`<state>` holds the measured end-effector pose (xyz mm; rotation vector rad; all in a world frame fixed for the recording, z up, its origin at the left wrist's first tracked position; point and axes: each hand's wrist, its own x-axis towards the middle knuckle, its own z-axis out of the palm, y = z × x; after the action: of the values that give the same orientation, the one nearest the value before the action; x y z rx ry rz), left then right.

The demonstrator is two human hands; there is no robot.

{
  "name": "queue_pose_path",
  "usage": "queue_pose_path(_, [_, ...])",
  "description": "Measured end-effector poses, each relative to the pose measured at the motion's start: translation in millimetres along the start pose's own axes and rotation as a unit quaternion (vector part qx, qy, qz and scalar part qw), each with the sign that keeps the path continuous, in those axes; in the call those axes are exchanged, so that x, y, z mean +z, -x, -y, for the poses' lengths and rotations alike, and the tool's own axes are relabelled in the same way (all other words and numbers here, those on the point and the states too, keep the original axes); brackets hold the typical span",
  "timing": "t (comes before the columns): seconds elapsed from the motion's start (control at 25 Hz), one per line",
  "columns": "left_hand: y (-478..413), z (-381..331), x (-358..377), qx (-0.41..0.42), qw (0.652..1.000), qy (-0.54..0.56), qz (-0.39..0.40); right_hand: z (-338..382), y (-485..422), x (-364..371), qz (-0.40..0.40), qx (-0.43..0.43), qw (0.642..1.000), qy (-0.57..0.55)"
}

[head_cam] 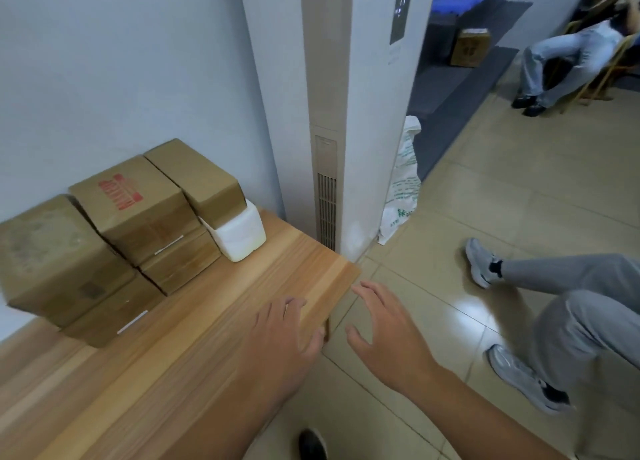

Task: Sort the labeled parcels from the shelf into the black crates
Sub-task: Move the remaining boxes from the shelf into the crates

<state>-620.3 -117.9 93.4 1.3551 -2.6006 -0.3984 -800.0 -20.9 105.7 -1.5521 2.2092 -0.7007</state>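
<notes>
Head view: a wooden bench (207, 321) runs along a pale wall, ending at a corner near a tall white floor-standing air conditioner (346, 113). The parcels sit at the bench's back edge against the wall, well apart from both hands. A brown carton (55, 259) at the left rests on a lower carton (114, 317) with a white strip on its front. Just beside it, a carton with red print (135, 207) lies on another box (180, 265). At the right end of the row, a plain brown carton (197, 179) leans on a white foam box (242, 234). No black crates are in view.

Beside the air conditioner a white printed bag (403, 182) stands on the tiled floor (485, 200). A person's grey-trousered legs and grey shoes (526, 376) occupy the floor at the right; another person sits on a chair (575, 61) far back.

The left hand (287, 335) reaches over the bench's front edge near its corner, palm down, fingers loosely spread, holding nothing. The right hand (388, 335) hovers over the floor just past the corner, fingers spread wide and slightly curled, also empty.
</notes>
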Motion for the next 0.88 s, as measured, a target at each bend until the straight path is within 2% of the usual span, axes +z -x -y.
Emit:
queue_pose_path(0.24, [-61.1, 19.8, 3.6, -0.046, 0.998, 0.005, -0.040, 0.7, -80.2, 4.9, 0.033, -0.045, 0.998, 0.016])
queue_pose_path(0.36, [-103.2, 48.9, 4.9, -0.087, 0.995, 0.037, -0.027, 9.6, -138.2, 14.6, 0.057, -0.063, 0.996, 0.037])
queue_pose_path(0.6, [-153.5, 104.1, -15.5, -0.151, 0.984, 0.040, -0.082, 42.3, -227.3, 36.9, 0.096, -0.103, 0.989, 0.043])
queue_pose_path(0.72, [-166.1, 134.1, -34.8, -0.222, 0.965, 0.034, -0.135, 61.2, -263.5, 48.6, 0.122, -0.101, 0.987, 0.006])
queue_pose_path(0.88, [-190.8, 159.9, -51.1, -0.297, 0.932, 0.093, -0.188, 94.9, -313.0, 59.2, 0.127, -0.050, 0.983, -0.120])
